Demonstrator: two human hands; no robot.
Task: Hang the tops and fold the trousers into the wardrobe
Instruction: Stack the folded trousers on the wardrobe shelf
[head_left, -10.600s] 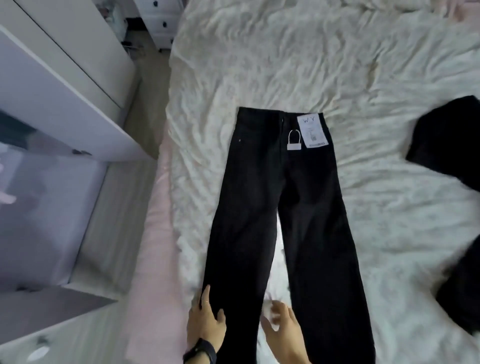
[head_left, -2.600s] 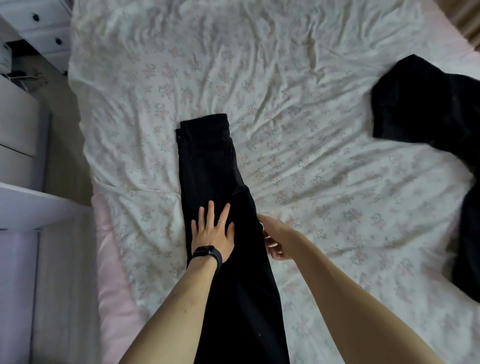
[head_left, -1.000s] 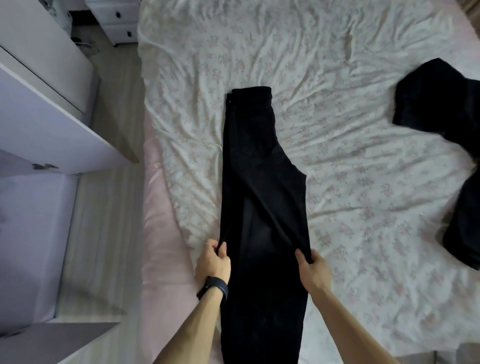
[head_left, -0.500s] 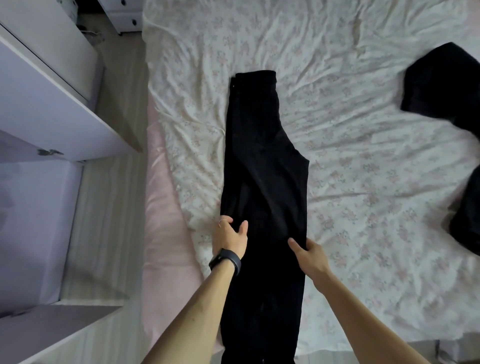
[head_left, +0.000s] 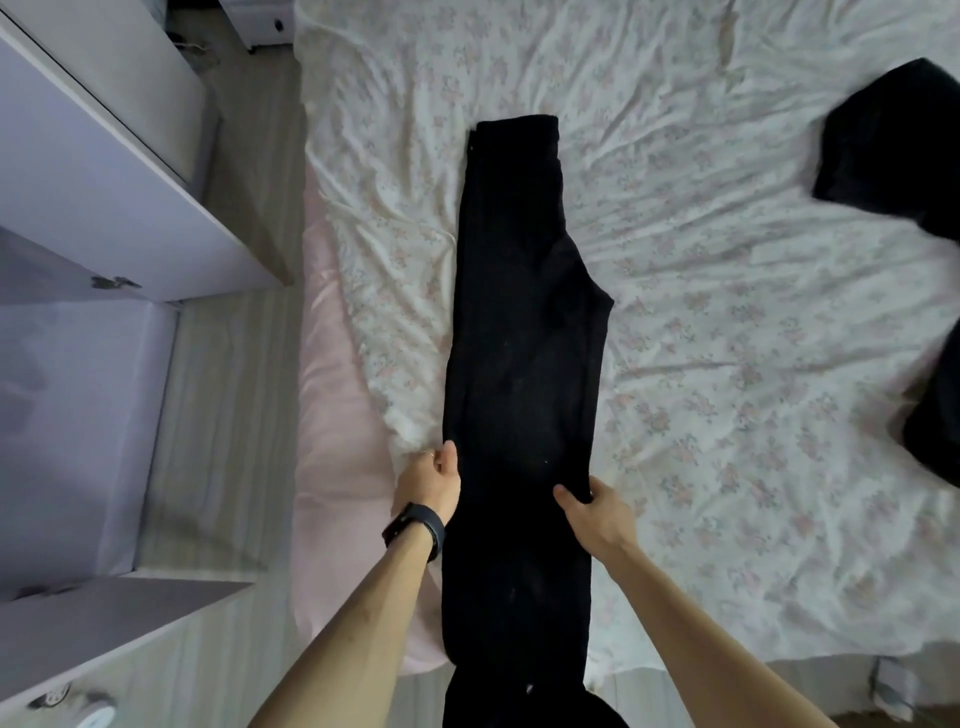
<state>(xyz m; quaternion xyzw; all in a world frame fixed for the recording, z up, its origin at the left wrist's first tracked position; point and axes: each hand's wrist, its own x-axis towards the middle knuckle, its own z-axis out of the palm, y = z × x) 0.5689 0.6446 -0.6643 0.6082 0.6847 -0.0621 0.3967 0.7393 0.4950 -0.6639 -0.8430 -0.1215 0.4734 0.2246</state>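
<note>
Black trousers (head_left: 524, 364), folded leg over leg, lie lengthwise on the bed (head_left: 727, 312). Left hand (head_left: 431, 483) pinches their left edge, right hand (head_left: 597, 512) their right edge; each grip is closed on fabric.

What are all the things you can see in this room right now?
Trousers: one, black, folded lengthwise on the bed, legs hanging over its near edge.
Dark clothing: black, count unclear, at the bed's right edge.
Bed sheet: one, white floral, crumpled.
Mattress: one, pink, bare along the left.
Wardrobe: one, white, doors open, left.
Wristband: one, black, left wrist.
Hands: left and right gripping the trousers' side edges.
</note>
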